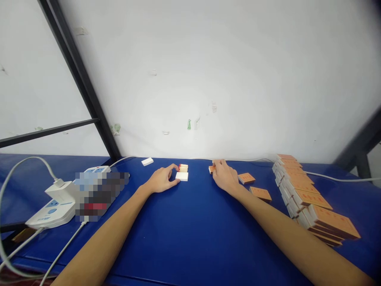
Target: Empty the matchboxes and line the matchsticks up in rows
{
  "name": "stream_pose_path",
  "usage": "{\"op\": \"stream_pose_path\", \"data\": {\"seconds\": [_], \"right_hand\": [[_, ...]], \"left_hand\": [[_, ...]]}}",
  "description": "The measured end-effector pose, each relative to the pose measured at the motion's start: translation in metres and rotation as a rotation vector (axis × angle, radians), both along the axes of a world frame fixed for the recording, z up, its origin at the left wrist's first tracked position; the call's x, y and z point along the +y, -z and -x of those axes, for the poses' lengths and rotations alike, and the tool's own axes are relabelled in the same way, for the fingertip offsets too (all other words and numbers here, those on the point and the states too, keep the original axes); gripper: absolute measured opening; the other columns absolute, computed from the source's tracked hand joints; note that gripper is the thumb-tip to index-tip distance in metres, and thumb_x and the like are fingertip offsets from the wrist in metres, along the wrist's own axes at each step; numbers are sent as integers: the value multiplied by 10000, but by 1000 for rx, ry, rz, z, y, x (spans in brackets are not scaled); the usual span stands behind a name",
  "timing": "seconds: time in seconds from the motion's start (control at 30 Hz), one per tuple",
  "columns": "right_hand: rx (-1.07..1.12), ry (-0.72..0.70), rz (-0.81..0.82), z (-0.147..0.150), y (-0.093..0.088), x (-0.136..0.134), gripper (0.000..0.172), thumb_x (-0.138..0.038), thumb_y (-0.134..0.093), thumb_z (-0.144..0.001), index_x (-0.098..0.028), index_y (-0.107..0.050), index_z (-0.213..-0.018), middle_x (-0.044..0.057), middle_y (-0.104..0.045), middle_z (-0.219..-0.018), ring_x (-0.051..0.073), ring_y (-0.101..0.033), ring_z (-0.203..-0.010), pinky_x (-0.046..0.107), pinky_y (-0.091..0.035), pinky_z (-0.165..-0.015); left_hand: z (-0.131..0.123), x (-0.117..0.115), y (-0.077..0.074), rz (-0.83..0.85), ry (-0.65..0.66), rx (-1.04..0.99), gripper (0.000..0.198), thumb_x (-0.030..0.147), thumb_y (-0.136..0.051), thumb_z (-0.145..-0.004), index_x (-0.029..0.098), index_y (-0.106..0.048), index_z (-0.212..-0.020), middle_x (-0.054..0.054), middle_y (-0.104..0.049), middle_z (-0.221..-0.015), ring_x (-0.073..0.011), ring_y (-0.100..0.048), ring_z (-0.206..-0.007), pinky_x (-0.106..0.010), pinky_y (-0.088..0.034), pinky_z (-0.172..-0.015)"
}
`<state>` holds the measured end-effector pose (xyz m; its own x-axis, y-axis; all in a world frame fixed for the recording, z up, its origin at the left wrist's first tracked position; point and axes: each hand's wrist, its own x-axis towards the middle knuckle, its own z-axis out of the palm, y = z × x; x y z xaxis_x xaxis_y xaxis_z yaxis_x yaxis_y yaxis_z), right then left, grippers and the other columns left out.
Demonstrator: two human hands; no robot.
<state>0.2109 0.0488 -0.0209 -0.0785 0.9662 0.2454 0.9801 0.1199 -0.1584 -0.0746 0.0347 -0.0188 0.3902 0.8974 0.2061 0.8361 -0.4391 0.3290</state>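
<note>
My left hand [160, 179] rests on the blue table with thumb and index finger spread. The thumb tip is at the left edge of a small white box piece [181, 176], and the index fingertip is by the red heads of several matches [183, 168] lying just behind it. My right hand [225, 174] is closed over an orange matchbox [211, 170], which it mostly hides. Nearby, to the right of that hand, lie two more matchboxes, one closer to the wall [246, 178] and one closer to me [260, 194].
Stacked matchboxes [309, 194] form a long row on the right. A small white piece [147, 161] lies at the back left. White power strips [53, 212] with a charger and cables occupy the left side. Behind is a white wall [208, 79]; a black metal frame [86, 87] stands left.
</note>
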Motion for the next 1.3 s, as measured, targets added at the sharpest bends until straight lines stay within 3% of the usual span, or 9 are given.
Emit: {"op": "stream_pose_path", "data": {"seconds": [0.4,0.6,0.7,0.87,1.07,1.3], "right_hand": [[12,68,-5,-8,0,5,286,-222,-359,-977,-152,-550,-1177,153,-564,-1147,262,-642,-925,358,-434,-736],[-32,-101,-251,-4,5,3,377,-184,-439,-917,-222,-568,-1269,130,-562,-1163,287,-522,-1071,413,-367,-885],[2,-146,-232,-2,8,2,308,-232,-484,-895,-216,-642,-1159,127,-567,-1178,278,-493,-1087,423,-349,-915],[86,-6,-200,-3,12,6,338,-352,-527,-881,-227,-646,-1172,125,-558,-1237,308,-449,-1193,459,-347,-947],[91,41,-53,-6,9,10,372,-330,-479,-915,-249,-610,-1254,123,-562,-1254,296,-516,-1134,427,-392,-893],[-42,47,-61,-13,6,9,330,-289,-439,-930,-181,-622,-1182,171,-586,-1198,315,-560,-1060,418,-421,-821]], "left_hand": [[-3,4,2,17,-61,53,362,543,-551,-871,272,-543,-1112,60,-523,-649,-167,-525,-591,-286,-315,-598],[-4,5,2,31,-71,34,343,528,-543,-876,267,-539,-1100,57,-540,-657,-171,-539,-595,-287,-318,-598],[-4,4,2,29,-68,26,344,530,-543,-876,261,-539,-1090,56,-544,-656,-172,-541,-592,-290,-331,-610],[-3,4,2,16,-76,34,348,530,-544,-877,261,-540,-1096,55,-551,-661,-175,-546,-602,-291,-335,-614],[-4,2,1,16,-84,45,350,524,-538,-880,258,-550,-1108,45,-566,-671,-182,-559,-617,-286,-330,-610],[-4,4,3,6,-80,57,365,526,-530,-884,257,-555,-1129,41,-564,-669,-179,-550,-615,-281,-314,-594]]}}
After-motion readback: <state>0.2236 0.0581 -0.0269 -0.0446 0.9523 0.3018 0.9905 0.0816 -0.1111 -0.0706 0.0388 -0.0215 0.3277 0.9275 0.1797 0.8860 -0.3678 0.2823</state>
